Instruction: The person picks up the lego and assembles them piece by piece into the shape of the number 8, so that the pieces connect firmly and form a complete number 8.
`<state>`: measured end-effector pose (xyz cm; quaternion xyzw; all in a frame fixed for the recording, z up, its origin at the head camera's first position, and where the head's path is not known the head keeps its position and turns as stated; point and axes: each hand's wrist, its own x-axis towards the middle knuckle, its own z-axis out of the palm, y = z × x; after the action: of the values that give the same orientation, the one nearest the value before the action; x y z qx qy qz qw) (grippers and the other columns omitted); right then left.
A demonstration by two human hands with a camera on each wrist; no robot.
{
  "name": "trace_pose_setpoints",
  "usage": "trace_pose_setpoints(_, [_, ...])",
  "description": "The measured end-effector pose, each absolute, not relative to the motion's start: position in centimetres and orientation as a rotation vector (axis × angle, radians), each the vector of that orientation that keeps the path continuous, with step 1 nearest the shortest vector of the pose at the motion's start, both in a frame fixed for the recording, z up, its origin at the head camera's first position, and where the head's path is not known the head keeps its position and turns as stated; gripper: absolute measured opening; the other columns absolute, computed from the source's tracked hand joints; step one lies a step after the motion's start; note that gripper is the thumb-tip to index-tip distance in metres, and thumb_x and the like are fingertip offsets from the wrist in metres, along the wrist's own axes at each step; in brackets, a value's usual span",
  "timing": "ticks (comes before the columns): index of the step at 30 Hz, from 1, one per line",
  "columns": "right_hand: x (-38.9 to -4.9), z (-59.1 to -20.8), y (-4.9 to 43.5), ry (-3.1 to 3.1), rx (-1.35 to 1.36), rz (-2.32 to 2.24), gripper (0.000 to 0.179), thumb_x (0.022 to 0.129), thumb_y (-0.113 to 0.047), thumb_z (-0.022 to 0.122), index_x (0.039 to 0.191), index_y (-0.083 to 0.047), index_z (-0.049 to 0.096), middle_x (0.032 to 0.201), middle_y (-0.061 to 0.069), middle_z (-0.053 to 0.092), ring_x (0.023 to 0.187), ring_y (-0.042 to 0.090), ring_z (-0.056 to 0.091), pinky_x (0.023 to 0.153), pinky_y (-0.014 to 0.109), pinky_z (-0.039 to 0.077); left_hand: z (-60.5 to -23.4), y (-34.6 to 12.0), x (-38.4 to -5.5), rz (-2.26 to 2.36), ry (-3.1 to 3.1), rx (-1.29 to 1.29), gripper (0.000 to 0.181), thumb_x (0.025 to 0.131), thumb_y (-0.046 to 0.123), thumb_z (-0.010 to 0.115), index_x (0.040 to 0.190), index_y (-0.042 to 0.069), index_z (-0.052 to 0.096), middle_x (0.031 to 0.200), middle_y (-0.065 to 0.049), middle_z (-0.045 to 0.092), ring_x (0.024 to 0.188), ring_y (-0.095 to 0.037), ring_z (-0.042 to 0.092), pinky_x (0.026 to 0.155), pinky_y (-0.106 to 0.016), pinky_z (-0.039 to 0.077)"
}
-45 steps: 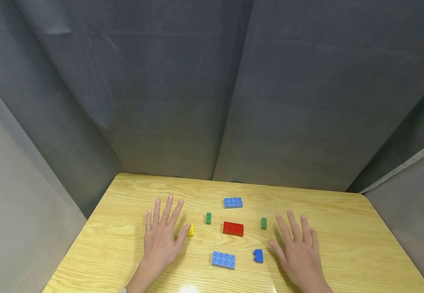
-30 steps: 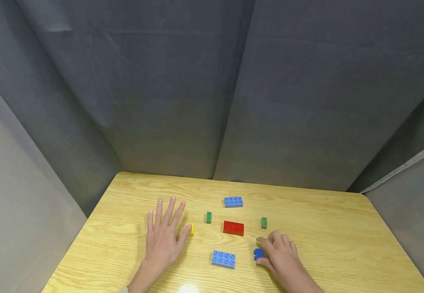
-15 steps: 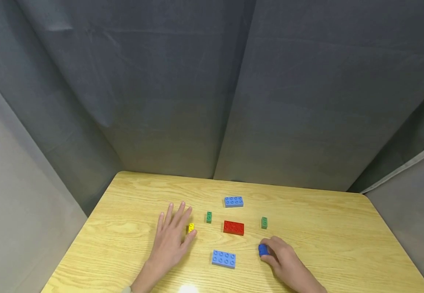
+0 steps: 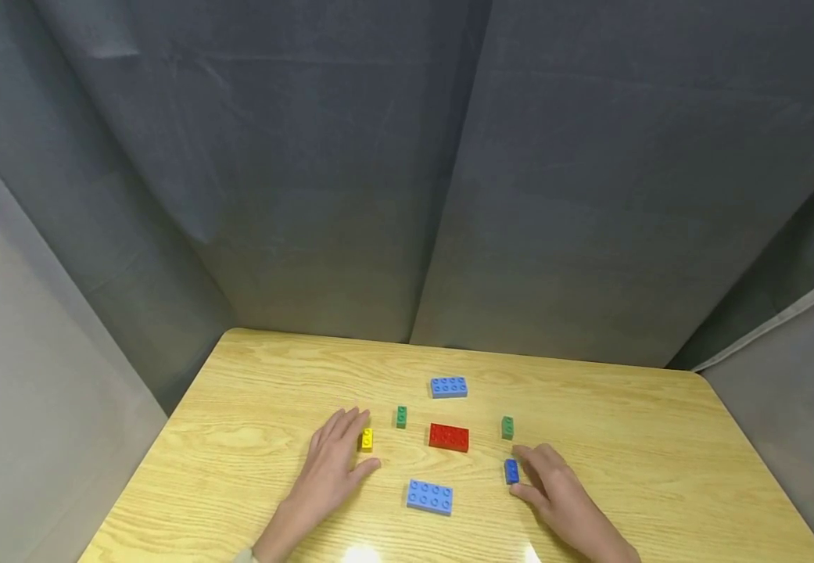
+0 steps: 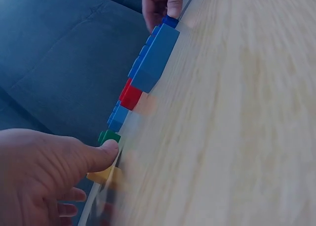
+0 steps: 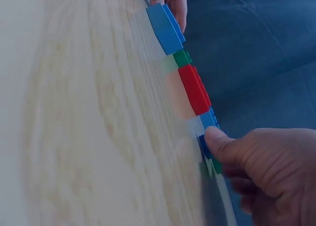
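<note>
From the head view, we see a yellow wooden table [image 4: 660,446] under both hands, with shiny spots of light on it. Past the hands hangs a dark grey curtain [image 4: 308,195], and lighter grey cloth [image 4: 34,360] hangs beyond each side. The left hand [image 4: 325,473] has its fingers loose and holds nothing; a yellow brick [image 4: 367,440] sits between its thumb and pointing finger. The right hand [image 4: 557,496] has its finger and thumb apart, near the two ends of a dark blue brick [image 4: 511,471]. Between the hands we see a red brick [image 4: 449,438] and a near light blue brick [image 4: 430,498]. Farther off are a far light blue brick [image 4: 449,388] and two green bricks [image 4: 402,417].

From the left wrist, we see the left thumb in front of part of the yellow brick, and the other bricks beyond it.

From the right wrist, the right thumb hides part of the dark blue brick, so we cannot tell if they touch
</note>
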<state>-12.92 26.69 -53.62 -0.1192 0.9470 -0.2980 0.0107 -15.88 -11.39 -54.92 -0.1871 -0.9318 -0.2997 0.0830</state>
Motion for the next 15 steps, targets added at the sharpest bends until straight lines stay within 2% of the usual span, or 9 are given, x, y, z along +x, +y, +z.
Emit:
trace_pose_setpoints(3, [-12.5, -53.3, 25.9, 3.051, -0.382, -0.861, 0.058, 0.092, -0.026, 0.081, 0.142, -0.003, 0.061, 0.097, -0.005, 0.046, 0.088, 0.011, 0.038, 0.07, 0.023, 0.036, -55.0, -11.4, -15.9, -0.894, -2.786, -0.574, 0.072, 0.091, 0.032, 0.081, 0.15, 0.003, 0.052, 0.153, -0.023, 0.049, 0.144, -0.045, 0.039, 0.114, -0.065, 0.031])
trace_pose_setpoints(7, [-11.8, -52.9, 24.3, 3.109, -0.471, -0.833, 0.056, 0.091, -0.028, 0.082, 0.139, -0.006, 0.065, 0.094, -0.007, 0.043, 0.092, 0.011, 0.036, 0.073, 0.023, 0.035, -55.1, -11.5, -16.0, -0.891, -2.782, -0.587, 0.067, 0.091, 0.031, 0.081, 0.146, 0.003, 0.056, 0.15, -0.023, 0.051, 0.142, -0.044, 0.04, 0.112, -0.063, 0.034])
trace_pose_setpoints(12, [-11.0, -52.7, 22.5, 3.042, -0.534, -0.783, 0.052, 0.095, -0.042, 0.075, 0.137, -0.011, 0.067, 0.092, -0.012, 0.043, 0.088, 0.006, 0.037, 0.073, 0.022, 0.036, -55.3, -11.5, -16.0, -0.908, -2.782, -0.581, 0.063, 0.091, 0.031, 0.081, 0.145, 0.005, 0.058, 0.15, -0.023, 0.051, 0.141, -0.042, 0.041, 0.11, -0.061, 0.035])
trace_pose_setpoints(15, [-10.8, -52.8, 21.6, 2.976, -0.572, -0.75, 0.057, 0.098, -0.053, 0.067, 0.136, -0.011, 0.066, 0.093, -0.013, 0.043, 0.085, 0.004, 0.038, 0.072, 0.022, 0.036, -55.3, -11.5, -16.0, -0.92, -2.786, -0.574, 0.063, 0.091, 0.03, 0.081, 0.144, 0.005, 0.059, 0.149, -0.022, 0.052, 0.14, -0.041, 0.042, 0.109, -0.059, 0.036])
